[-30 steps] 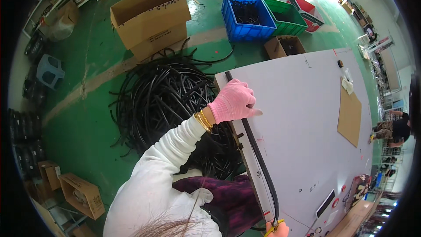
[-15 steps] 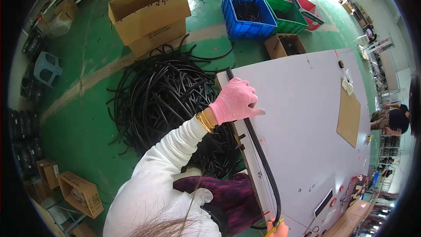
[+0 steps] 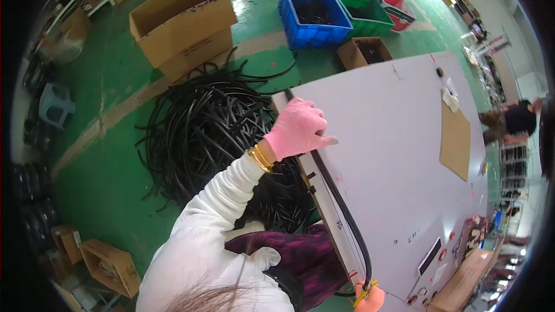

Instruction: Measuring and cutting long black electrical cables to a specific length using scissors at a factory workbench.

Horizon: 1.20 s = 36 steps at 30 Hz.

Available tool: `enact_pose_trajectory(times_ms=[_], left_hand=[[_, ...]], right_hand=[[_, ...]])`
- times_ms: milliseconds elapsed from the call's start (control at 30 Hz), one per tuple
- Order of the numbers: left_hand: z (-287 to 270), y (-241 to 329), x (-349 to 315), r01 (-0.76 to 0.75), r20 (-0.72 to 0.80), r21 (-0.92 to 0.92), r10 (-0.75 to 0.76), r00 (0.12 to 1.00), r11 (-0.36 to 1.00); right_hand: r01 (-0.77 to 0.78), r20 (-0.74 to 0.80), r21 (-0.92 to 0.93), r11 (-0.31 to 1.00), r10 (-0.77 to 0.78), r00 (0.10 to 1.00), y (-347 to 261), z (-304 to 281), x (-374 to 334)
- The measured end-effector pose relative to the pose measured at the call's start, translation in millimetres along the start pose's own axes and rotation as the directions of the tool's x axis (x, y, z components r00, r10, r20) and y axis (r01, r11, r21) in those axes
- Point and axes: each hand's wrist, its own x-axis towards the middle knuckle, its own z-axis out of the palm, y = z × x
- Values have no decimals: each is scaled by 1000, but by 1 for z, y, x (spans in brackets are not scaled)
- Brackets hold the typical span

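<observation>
My left hand, in a pink glove, is closed round a black rubber tube near its far end, with the thumb stuck out. The tube runs along the left edge of the white tabletop, bowed slightly away from that edge. At the near end, my bare right hand grips the tube together with a small yellow tool, whose working end is hidden. Left of the table, a big tangled heap of cut black tubes lies on the floor, partly behind my left arm.
Beyond the heap stands a large open cardboard box. A blue crate, a green crate and a small carton sit past the table's far edge. Brown board lies on the tabletop. Another person is at the right.
The whole view has shifted slightly. Both hands keep their grip on the tube, and the yellow tool has turned in my right hand.
</observation>
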Motion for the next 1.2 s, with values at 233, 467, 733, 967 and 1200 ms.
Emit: enact_pose_trajectory(times_ms=[233,467,733,967,1200], left_hand=[[3,4,3,-45,-55,-70,42,998,996],[6,6,5,-58,6,37,58,998,998],[11,-1,4,-103,65,73,98,993,992],[11,-1,6,-44,106,38,39,994,998],[13,-7,4,-32,119,73,23,993,997]], right_hand=[[-18,-83,100,995,27,996,5,-1,-9],[-355,152,490,796,323,934,-7,-12,1],[-607,489,735,304,383,784,9,-27,15],[-665,555,572,480,371,745,27,-26,16],[-520,498,249,817,352,793,29,-24,26]])
